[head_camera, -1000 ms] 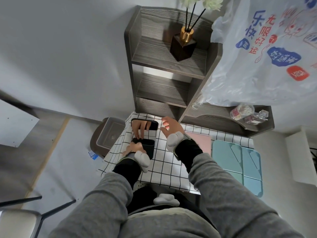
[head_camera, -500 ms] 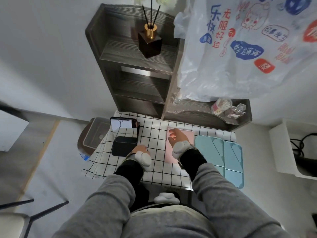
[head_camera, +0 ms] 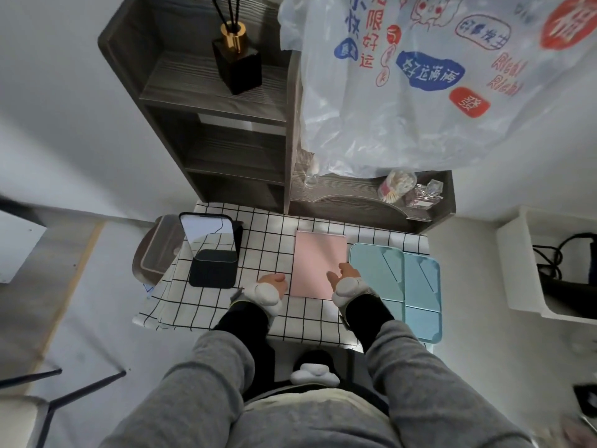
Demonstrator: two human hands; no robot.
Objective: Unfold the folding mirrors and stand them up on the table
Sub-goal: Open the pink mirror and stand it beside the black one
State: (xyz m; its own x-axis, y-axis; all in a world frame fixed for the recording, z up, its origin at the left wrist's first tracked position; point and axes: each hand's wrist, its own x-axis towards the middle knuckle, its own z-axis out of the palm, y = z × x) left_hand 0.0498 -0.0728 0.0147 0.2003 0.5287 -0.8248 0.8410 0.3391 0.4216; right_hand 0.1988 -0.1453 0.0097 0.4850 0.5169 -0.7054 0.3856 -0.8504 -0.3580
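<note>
On the small table covered by a white cloth with a black grid [head_camera: 265,240], 1 black-framed folding mirror [head_camera: 211,245] already stands upright on its black base at the left, while a flat pink rectangular folding mirror [head_camera: 318,263] lies closed in the middle and 2 pale blue folded mirrors [head_camera: 395,286] lie overlapping just beside it at the right edge. The person's left hand [head_camera: 273,282] rests loosely curled on the cloth at the pink mirror's near-left corner, holding nothing; the right hand [head_camera: 344,274] lies on the near-right corner with fingers spread, touching the cover but not visibly gripping it. The risks seem plain: the thin pink case could slip as it is prised open, since the loose cloth may slide or bunch under it; a sweep of the left arm could topple the standing black mirror; and the outer blue mirror overhangs the table edge, so a nudge from the right sleeve might send it to the floor. The translucent plastic bag [head_camera: 420,82] hanging above the dark grey wooden shelf unit [head_camera: 226,150] carries red and blue Chinese characters and the repeated red word "Rich!"; no brand is legible on the mirrors.
</note>
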